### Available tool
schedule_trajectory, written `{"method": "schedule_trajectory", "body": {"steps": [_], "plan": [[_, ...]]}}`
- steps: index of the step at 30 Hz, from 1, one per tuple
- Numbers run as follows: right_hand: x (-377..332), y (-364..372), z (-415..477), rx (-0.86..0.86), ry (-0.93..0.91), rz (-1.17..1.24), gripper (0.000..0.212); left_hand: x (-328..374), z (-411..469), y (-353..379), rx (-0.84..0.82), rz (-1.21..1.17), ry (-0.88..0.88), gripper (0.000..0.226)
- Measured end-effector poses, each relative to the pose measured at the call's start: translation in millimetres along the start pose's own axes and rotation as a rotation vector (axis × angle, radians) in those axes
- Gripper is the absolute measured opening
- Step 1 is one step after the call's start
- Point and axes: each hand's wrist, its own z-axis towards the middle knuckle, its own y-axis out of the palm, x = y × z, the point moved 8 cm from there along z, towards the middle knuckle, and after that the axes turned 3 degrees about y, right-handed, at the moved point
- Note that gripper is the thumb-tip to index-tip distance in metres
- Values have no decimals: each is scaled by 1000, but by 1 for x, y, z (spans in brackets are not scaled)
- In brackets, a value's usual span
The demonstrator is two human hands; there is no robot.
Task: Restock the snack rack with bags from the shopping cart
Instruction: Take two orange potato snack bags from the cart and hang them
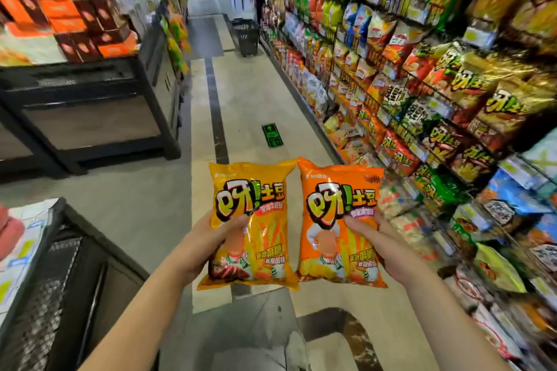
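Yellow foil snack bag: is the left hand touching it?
Touching. Head view shows the left hand with thumb curled over the front of the yellow foil snack bag.

The yellow bag (253, 220) and the orange bag (334, 220) are glossy plastic film, smooth apart from a few soft creases that catch the light. The packs on the snack rack (303, 98) have the same shiny film, some foil-like gold, behind thin dark metal wire. The floor (256, 93) is polished pale tile, reflective. The basket (245, 36) looks like matt black plastic lattice. The orange boxes (60, 9) look like printed cardboard
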Motion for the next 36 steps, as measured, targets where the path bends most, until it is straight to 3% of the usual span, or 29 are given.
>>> {"method": "schedule_trajectory", "body": {"steps": [2,5,10,15,17,21,23,30,33,36], "plan": [[-13,-12,33,13,5,15,53,17,35,0,-10,8,-4,76],[-36,-26,78,21,1,34,85,45,87,0,-24,10,8,76],[-66,-56,138,99,-1,49,82,79,165,6,-43,30,10,45],[-96,-81,181,195,-16,72,98,106,248,12,-116,43,18,63],[-108,-90,196,251,-43,78,91,113,284,13,-168,57,20,59],[-129,-96,222,389,-73,77,40,134,355,11,-277,106,65,72],[-138,-95,236,452,-67,71,32,151,389,12,-349,162,112,68],[-180,-98,260,606,-135,140,46,206,490,34,-540,218,124,68],[-194,-114,260,694,-142,172,72,232,519,63,-609,241,156,70],[-210,-137,249,803,-178,168,79,252,542,102,-678,254,166,80]]}}
